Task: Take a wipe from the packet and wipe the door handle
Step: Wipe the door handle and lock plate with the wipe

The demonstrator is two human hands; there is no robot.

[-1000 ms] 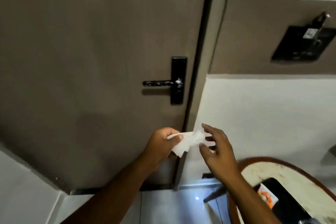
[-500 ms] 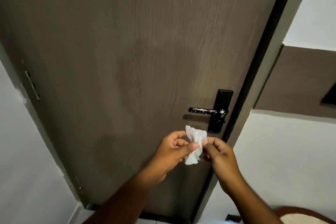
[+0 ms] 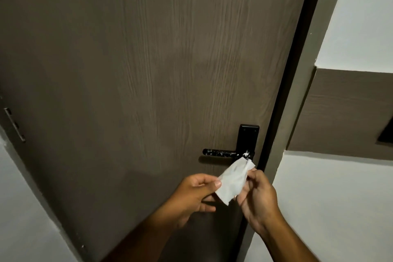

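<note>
A white wipe is stretched between both hands, just below the door handle. My left hand pinches its left edge with thumb and fingers. My right hand grips its right side. The black lever handle is speckled with white marks and juts left from a black lock plate on the brown wood-grain door. The wipe's top corner reaches up to the base of the lever, close to the plate. The wipe packet is out of view.
The dark door frame runs along the door's right edge, with a white wall and a brown wall band beyond. A dark wall fixture shows at the right edge. A metal hinge sits on the door's left edge.
The view has moved closer to the door. The hands have spread the wipe wider and lifted it toward the handle; the table seen a second ago is out of view.
</note>
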